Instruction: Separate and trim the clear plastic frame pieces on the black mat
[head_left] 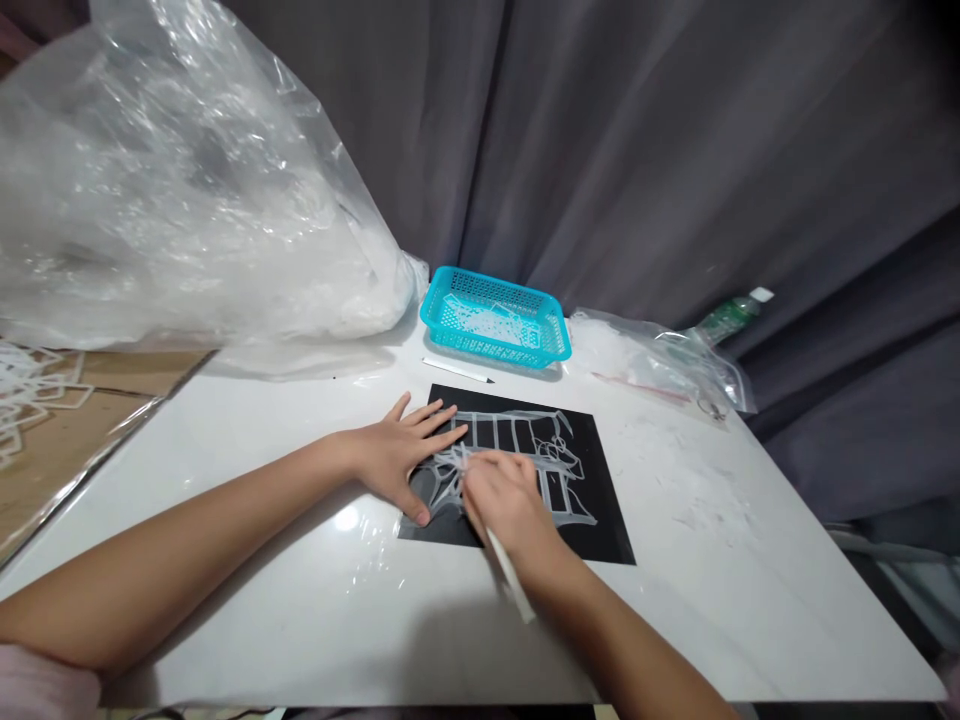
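My left hand lies with fingers spread, pressing on the left part of a black sheet. On that sheet rests a translucent white plastic lattice with ladder-like bars and a web-like left end. My right hand is closed around a slim white pen-like tool, whose rear end slants toward me. Its tip is hidden by my fingers over the web-like part, close to my left fingers. Loose thin curls of plastic lie on the lattice's right side.
A blue perforated basket holding white scraps stands behind the sheet, with a white pencil-like stick before it. A big clear plastic bag fills the left. At right lie a clear bag, a green bottle and scraps on the white table.
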